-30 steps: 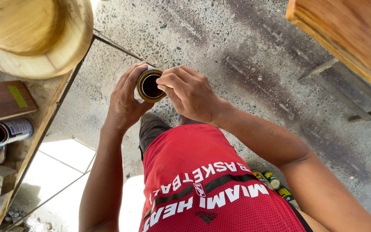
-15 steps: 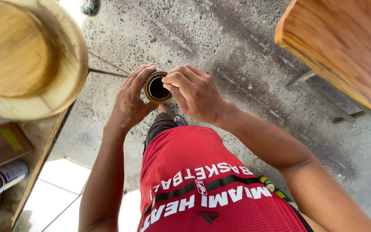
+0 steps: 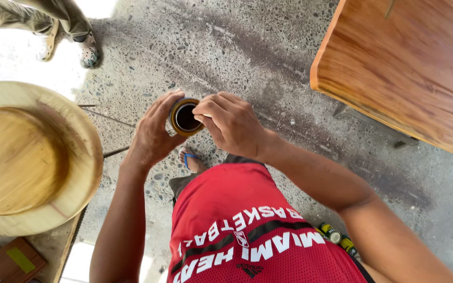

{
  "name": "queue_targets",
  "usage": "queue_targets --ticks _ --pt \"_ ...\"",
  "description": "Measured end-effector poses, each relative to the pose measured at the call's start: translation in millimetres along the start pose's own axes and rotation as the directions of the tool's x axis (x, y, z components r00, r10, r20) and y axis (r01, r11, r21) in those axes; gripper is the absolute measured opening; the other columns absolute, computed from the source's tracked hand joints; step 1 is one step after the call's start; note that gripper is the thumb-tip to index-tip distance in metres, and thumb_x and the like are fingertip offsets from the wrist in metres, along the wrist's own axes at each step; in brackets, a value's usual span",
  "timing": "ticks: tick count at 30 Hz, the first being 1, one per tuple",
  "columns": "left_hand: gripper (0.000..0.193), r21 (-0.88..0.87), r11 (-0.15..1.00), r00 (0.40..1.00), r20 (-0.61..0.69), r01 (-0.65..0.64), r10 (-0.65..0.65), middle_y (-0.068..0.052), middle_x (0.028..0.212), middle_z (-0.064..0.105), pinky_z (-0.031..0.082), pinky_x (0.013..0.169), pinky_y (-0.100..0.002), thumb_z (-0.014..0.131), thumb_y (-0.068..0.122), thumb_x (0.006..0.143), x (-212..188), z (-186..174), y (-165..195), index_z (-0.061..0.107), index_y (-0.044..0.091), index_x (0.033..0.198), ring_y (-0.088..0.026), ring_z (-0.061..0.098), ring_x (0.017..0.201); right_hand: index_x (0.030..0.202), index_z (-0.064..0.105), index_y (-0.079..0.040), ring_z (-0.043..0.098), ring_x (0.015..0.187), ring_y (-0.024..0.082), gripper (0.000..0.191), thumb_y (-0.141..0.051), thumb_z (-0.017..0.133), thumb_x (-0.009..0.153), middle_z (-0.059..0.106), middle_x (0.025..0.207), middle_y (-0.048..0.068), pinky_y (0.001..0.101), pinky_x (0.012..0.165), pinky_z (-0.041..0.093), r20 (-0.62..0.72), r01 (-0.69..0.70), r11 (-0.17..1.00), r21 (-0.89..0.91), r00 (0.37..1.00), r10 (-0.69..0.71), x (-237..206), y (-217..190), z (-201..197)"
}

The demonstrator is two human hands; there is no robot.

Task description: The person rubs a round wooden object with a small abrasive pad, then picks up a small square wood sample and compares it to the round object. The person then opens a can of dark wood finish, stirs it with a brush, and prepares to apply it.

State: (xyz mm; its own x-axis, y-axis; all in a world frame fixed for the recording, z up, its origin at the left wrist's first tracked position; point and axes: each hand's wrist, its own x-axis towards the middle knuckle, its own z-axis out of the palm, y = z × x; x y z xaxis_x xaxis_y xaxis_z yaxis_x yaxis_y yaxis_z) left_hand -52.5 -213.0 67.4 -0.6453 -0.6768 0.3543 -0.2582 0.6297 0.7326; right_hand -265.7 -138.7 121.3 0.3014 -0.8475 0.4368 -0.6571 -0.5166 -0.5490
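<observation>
Both hands grip the can [image 3: 185, 117]: left hand [image 3: 154, 133] wraps it, right hand [image 3: 230, 123] pinches its rim.
Bowl [image 3: 24, 157] edge left, tabletop [image 3: 410, 68] edge right, open floor [image 3: 226, 47] between.

wooden bowl [image 3: 27, 157] left, tabletop [image 3: 410, 73] right, bare floor [image 3: 226, 47] between

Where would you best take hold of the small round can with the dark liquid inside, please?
Probably around its side wall, coming from the left: the can stands upright and open-topped, so a side grip keeps it level. The left hand wraps it so now.

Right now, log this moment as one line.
left hand: holds can | right hand: fingers at can rim | can: open, dark inside | wooden bowl: left | floor: concrete
</observation>
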Motion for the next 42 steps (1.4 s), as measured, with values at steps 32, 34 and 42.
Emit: queue_targets --ticks 32,34,42 --pt "0.075 0.071 0.996 0.998 -0.034 0.062 -0.060 -0.017 0.140 0.062 0.053 0.101 -0.047 0.088 0.021 0.075 90 -5 -9 0.054 0.009 0.141 -0.037 0.061 0.128 0.099 0.060 -0.008 0.069 0.089 0.031 0.010 -0.012 0.069 0.096 0.066 0.096 0.011 0.0440 0.082 0.058 -0.036 0.125 0.986 -0.112 0.991 -0.129 65 40 -40" --pt "0.076 0.047 0.998 0.999 -0.020 0.041 -0.040 -0.016 0.143 0.061 0.051 0.108 -0.046 0.089 0.016 0.077 83 -13 -7 0.053 0.008 0.143 -0.037 0.058 0.133 0.105 0.058 -0.006 0.068 0.094 0.033 0.011 -0.008 0.066 0.098 0.066 0.102 0.012 0.0436 0.085 0.057 -0.111 0.156 0.988 0.003 0.982 -0.155 65 37 -40" --pt "0.083 0.014 0.999 0.999 -0.011 0.031 -0.031 -0.016 0.146 0.059 0.051 0.113 -0.045 0.093 0.010 0.074 67 -29 5 0.051 0.009 0.145 -0.036 0.058 0.137 0.112 0.058 -0.007 0.069 0.094 0.029 0.015 -0.009 0.069 0.102 0.068 0.101 0.008 0.0427 0.082 0.057 0.016 0.129 0.989 -0.075 0.992 -0.128 63 23 -39"
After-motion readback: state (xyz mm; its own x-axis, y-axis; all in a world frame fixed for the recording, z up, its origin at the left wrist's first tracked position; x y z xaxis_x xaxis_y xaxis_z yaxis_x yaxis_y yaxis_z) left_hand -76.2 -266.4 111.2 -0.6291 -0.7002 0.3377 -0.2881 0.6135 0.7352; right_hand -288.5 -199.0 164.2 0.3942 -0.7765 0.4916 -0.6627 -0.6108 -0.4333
